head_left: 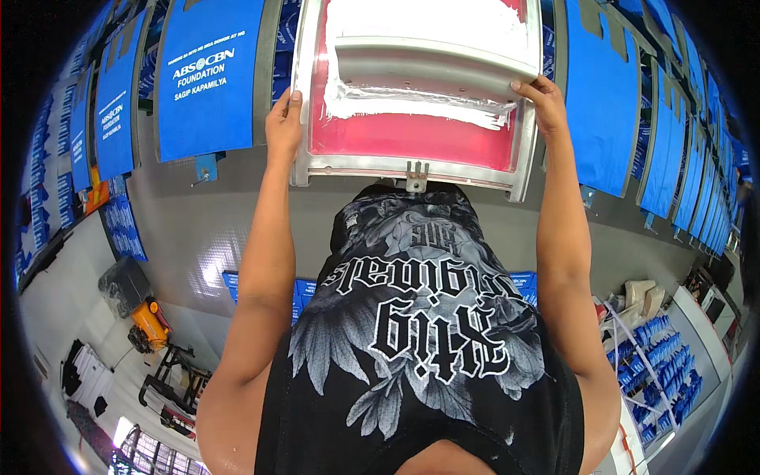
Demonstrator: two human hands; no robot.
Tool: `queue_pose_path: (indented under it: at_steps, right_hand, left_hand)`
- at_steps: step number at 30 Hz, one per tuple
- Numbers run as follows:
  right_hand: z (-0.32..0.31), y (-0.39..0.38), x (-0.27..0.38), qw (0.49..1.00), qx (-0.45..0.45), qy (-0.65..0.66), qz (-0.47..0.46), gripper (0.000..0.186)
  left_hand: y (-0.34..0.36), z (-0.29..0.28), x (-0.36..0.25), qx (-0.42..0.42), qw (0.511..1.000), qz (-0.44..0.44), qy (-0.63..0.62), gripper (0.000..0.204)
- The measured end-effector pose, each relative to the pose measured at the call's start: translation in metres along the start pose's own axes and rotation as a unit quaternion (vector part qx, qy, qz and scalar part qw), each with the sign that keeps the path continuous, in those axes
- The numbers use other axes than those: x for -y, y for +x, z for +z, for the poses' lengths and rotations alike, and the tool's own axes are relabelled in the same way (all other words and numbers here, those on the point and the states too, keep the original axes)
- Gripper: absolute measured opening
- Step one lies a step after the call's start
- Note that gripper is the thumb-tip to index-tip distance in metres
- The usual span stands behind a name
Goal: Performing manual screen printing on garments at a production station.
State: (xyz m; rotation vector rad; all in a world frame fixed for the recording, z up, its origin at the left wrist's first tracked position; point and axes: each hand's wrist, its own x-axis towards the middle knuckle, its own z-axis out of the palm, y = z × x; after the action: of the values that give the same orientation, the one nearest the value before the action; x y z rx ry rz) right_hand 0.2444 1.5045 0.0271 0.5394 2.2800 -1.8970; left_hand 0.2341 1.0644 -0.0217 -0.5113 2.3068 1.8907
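I'm grasping the silvery screen frame (356, 166) directly in front of me: my left hand (283, 127) is gripping its left side, my right hand (548, 104) its right, beside the grey squeegee (427, 71). White ink (435, 20) is partly covering the pink mesh (412, 142).

A row of grey boards (265, 71) carries flat blue printed pieces (207, 115), with a metal-framed screen (412, 144) between them.

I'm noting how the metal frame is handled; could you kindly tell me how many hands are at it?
2: the left hand at the left side of the metal frame, the right hand at its right. Another could be hidden underneath.
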Motion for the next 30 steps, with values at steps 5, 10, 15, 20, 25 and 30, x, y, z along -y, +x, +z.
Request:
queue_pose_path:
  at_steps: [5,10,15,20,25,30]
  right_hand:
    - [0.001,0.005,0.001,0.999,0.023,-0.034,0.000,0.028]
    - [-0.003,-0.020,0.022,0.957,0.039,-0.279,-0.071,0.035]
    - [0.043,-0.074,0.039,0.793,0.068,-0.569,-0.207,0.028]
    - [0.033,-0.016,0.086,0.823,0.118,-0.537,-0.142,0.028]
    - [0.045,0.081,0.067,0.733,-0.022,-0.627,-0.261,0.035]
    - [0.052,0.004,0.042,0.763,0.046,-0.604,-0.225,0.029]
  left_hand:
    - [0.005,0.002,0.009,-0.005,0.997,0.021,0.069,0.049]
    - [-0.003,-0.008,-0.021,-0.027,0.894,0.268,0.359,0.060]
    - [-0.031,0.031,-0.118,0.151,0.807,0.410,0.397,0.048]
    - [0.027,0.062,-0.149,0.256,0.786,0.303,0.474,0.015]
    - [0.104,0.098,-0.120,0.112,0.778,0.414,0.458,0.036]
    - [0.036,0.070,-0.089,0.161,0.782,0.384,0.465,0.041]
